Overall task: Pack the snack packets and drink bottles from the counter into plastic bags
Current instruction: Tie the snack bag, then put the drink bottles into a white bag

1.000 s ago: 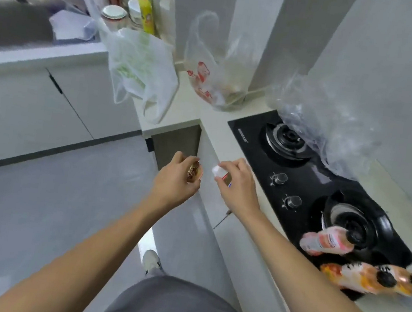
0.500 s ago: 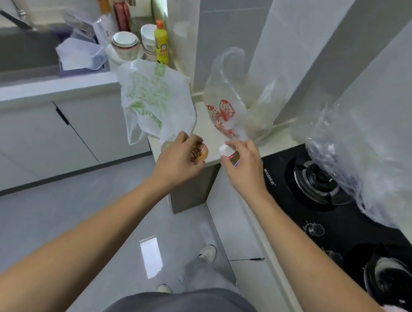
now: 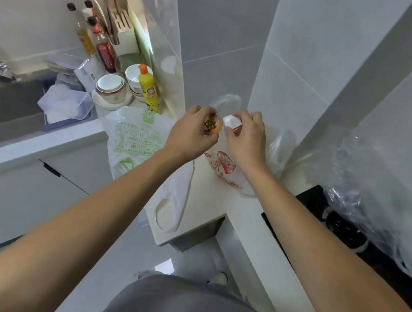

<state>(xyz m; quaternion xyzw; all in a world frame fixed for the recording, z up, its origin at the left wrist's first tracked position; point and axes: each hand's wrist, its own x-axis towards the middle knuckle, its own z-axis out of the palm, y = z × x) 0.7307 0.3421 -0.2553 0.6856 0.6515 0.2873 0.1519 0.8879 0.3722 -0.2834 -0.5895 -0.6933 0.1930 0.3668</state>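
Right now both hands hover over the bag with red print [image 3: 224, 166] in the counter corner. The left hand [image 3: 189, 135] has its fingers curled round a small yellow-orange snack packet [image 3: 212, 126]; the right hand [image 3: 247, 140] pinches a small white packet [image 3: 231, 121] with a touch of red on it. Neither is in the bag yet.

To do this well, I'd say one hand should free itself and hold the mouth open, since the thin film slumps and its loop handle [image 3: 225, 102] flops against the tile. Then lower each packet well inside, not drop it at the rim.

That bag is clear, soft and crinkled. Beside it a white bag with green print [image 3: 134, 139] drapes limply over the counter edge [image 3: 199, 222]. On the stove [image 3: 341, 232] sits a puffed, glossy clear bag [image 3: 377, 189].
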